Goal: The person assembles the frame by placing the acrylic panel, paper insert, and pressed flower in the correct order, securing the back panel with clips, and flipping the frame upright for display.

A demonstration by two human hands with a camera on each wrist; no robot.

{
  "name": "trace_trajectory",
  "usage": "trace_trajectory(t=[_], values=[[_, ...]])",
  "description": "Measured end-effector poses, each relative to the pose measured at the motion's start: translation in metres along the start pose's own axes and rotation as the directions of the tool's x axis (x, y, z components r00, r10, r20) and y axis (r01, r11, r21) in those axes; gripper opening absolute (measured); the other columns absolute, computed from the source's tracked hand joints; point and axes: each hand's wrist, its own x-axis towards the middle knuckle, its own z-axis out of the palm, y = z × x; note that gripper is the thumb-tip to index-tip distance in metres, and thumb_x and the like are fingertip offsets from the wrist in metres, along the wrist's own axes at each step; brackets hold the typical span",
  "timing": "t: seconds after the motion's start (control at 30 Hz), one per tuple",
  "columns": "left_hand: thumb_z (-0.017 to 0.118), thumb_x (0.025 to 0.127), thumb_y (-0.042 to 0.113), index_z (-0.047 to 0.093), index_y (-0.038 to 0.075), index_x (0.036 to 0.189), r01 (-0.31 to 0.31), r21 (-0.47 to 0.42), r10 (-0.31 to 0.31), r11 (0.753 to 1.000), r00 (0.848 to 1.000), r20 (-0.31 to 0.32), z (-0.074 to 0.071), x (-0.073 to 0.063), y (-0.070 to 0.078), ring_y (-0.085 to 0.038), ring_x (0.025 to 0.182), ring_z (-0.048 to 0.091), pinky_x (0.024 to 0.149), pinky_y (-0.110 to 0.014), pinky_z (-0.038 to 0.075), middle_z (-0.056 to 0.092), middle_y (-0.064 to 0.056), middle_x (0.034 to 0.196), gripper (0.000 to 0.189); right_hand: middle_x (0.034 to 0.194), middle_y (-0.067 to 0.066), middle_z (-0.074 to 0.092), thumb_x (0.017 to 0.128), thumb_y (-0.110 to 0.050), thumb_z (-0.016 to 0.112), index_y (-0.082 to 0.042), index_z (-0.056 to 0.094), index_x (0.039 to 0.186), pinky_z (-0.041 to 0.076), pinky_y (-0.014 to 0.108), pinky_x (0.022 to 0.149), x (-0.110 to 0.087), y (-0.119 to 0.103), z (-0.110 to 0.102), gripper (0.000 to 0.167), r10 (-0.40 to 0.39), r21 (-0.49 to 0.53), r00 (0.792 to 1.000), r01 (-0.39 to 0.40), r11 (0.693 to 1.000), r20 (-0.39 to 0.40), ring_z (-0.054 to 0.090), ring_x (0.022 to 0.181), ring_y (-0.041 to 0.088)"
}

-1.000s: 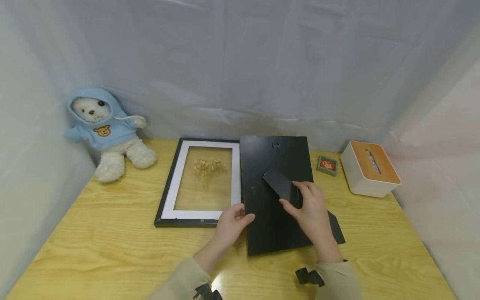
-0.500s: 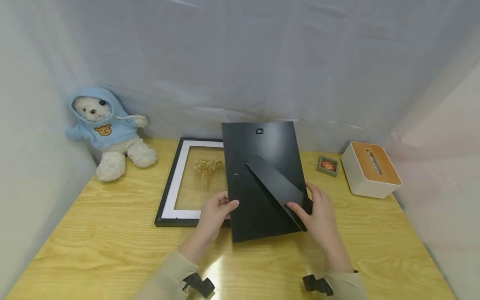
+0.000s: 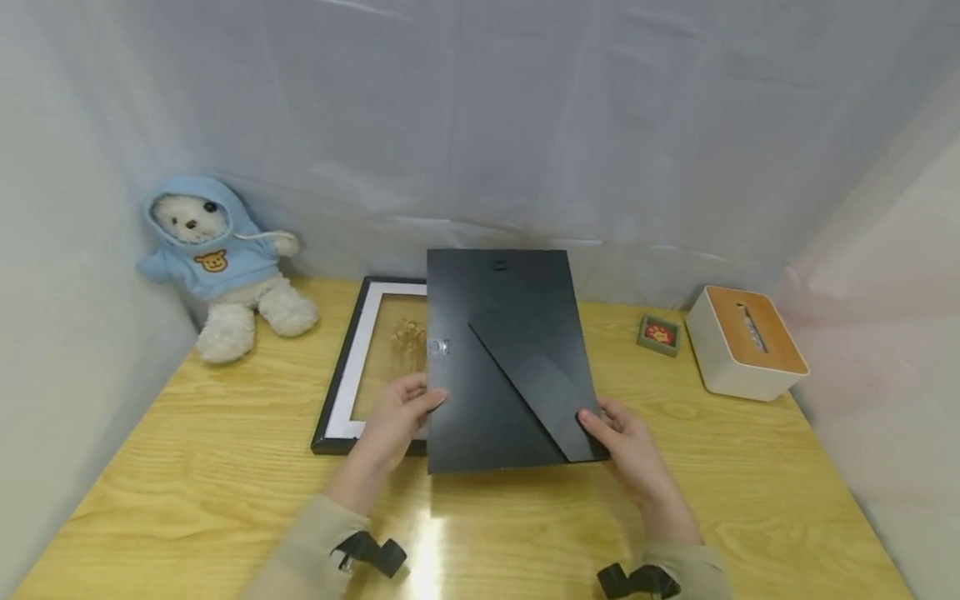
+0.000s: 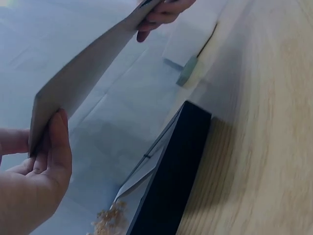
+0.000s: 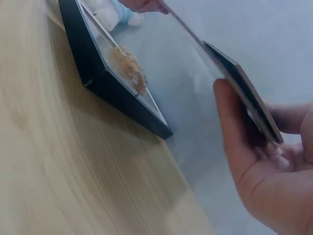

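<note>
Both hands hold a black picture frame back [image 3: 502, 300] raised above the table, its stand leg [image 3: 540, 392] lying folded against it. My left hand [image 3: 393, 417] pinches the left edge, thumb on the dark face; in the left wrist view the back's pale underside [image 4: 88, 73] shows. My right hand [image 3: 626, 442] grips the lower right edge, its thumb pressing on the leg's end. Below lies the black picture frame [image 3: 341, 375] with a white mat and a bunch of dried flowers [image 3: 407, 337]; its right part is hidden behind the back.
A plush toy in a blue hoodie [image 3: 225, 267] sits at the table's back left. Toward the right stand a small green box with a red motif [image 3: 660, 335] and a white tissue box with a wooden lid [image 3: 738, 354]. A pale curtain [image 3: 525, 125] hangs behind the wooden table [image 3: 187, 467].
Lifted from beside the frame, the back has moved left and now overlaps it. The right hand slid from the leg's middle to the back's edge, and the stand leg has folded flatter.
</note>
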Motion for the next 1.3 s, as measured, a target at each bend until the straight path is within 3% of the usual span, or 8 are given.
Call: trace_trajectory(t=[0.13, 0.33, 0.53, 0.7, 0.83, 1.0, 1.13, 1.3], values=[[0.058, 0.093, 0.003, 0.057, -0.001, 0.089, -0.008, 0.017, 0.008, 1.0, 1.0, 0.03, -0.013, -0.001, 0.005, -0.007, 0.061, 0.045, 0.055, -0.019, 0.039, 0.056, 0.003, 0.07, 0.006, 0.091, 0.006, 0.068, 0.098, -0.009, 0.054, 0.011, 0.046, 0.122, 0.056, 0.028, 0.065, 0.004, 0.006, 0.009, 0.032, -0.093, 0.089, 0.995, 0.089, 0.992, 0.037, 0.067, 0.075, 0.015], [0.058, 0.095, 0.009, 0.049, -0.002, 0.087, 0.014, 0.142, -0.013, 0.99, 1.0, -0.007, -0.035, 0.001, 0.012, -0.009, 0.052, 0.032, 0.051, -0.021, 0.031, 0.037, 0.003, 0.06, 0.017, 0.089, 0.007, 0.068, 0.098, -0.005, 0.052, 0.014, 0.043, 0.124, 0.056, 0.025, 0.063, 0.013, 0.012, 0.035, 0.033, -0.055, 0.174, 0.998, 0.058, 0.983, -0.024, 0.068, 0.072, 0.014], [0.056, 0.096, 0.009, 0.048, -0.012, 0.126, 0.019, 0.191, 0.009, 0.981, 0.99, -0.143, -0.063, -0.002, 0.019, -0.004, 0.078, 0.054, 0.071, -0.019, 0.047, 0.058, 0.002, 0.092, 0.037, 0.092, 0.011, 0.067, 0.098, -0.002, 0.051, 0.012, 0.047, 0.124, 0.056, 0.026, 0.063, 0.029, 0.016, 0.069, 0.03, -0.035, 0.227, 0.994, 0.058, 0.972, -0.105, 0.068, 0.072, 0.016], [0.056, 0.094, 0.002, 0.051, -0.016, 0.122, -0.05, 0.224, 0.113, 0.973, 0.953, -0.28, -0.087, -0.008, 0.02, -0.004, 0.078, 0.062, 0.076, -0.02, 0.052, 0.066, 0.001, 0.089, 0.034, 0.105, 0.021, 0.066, 0.097, -0.007, 0.055, 0.01, 0.048, 0.126, 0.056, 0.029, 0.069, 0.047, 0.02, 0.09, 0.035, -0.053, 0.12, 0.984, 0.075, 0.99, -0.172, 0.067, 0.079, 0.017], [0.056, 0.094, 0.002, 0.053, -0.015, 0.121, -0.028, 0.281, 0.135, 0.959, 0.919, -0.371, -0.104, -0.014, 0.016, -0.001, 0.078, 0.061, 0.074, -0.016, 0.05, 0.065, 0.004, 0.087, 0.032, 0.113, 0.023, 0.063, 0.096, -0.015, 0.059, 0.007, 0.05, 0.127, 0.052, 0.033, 0.081, 0.059, 0.025, 0.102, 0.039, -0.066, -0.03, 0.977, 0.062, 0.998, -0.202, 0.064, 0.092, 0.02], [0.058, 0.093, 0.003, 0.055, -0.011, 0.123, 0.029, 0.331, 0.121, 0.943, 0.897, -0.425, -0.119, -0.017, 0.007, 0.0, 0.086, 0.058, 0.077, -0.013, 0.047, 0.065, -0.008, 0.104, 0.033, 0.111, 0.022, 0.064, 0.096, -0.015, 0.059, 0.005, 0.053, 0.124, 0.053, 0.034, 0.076, 0.07, 0.032, 0.113, 0.035, -0.049, -0.03, 0.976, 0.043, 0.999, -0.211, 0.064, 0.089, 0.022], [0.058, 0.095, 0.01, 0.048, -0.006, 0.134, 0.111, 0.351, 0.038, 0.93, 0.919, -0.393, -0.126, -0.019, -0.002, -0.005, 0.099, 0.054, 0.087, -0.018, 0.043, 0.053, -0.021, 0.128, 0.044, 0.107, 0.02, 0.065, 0.095, -0.015, 0.06, 0.005, 0.053, 0.121, 0.053, 0.029, 0.068, 0.074, 0.04, 0.119, 0.033, -0.041, -0.027, 0.975, 0.036, 0.999, -0.219, 0.064, 0.082, 0.018], [0.059, 0.095, 0.018, 0.042, -0.004, 0.14, 0.159, 0.391, -0.014, 0.907, 0.937, -0.35, -0.128, -0.02, -0.007, -0.025, 0.119, 0.046, 0.097, -0.03, 0.038, 0.047, -0.023, 0.135, 0.053, 0.106, 0.02, 0.066, 0.096, -0.016, 0.059, 0.005, 0.053, 0.121, 0.055, 0.03, 0.065, 0.076, 0.045, 0.123, 0.033, -0.028, -0.027, 0.978, 0.023, 0.999, -0.206, 0.065, 0.079, 0.018]])
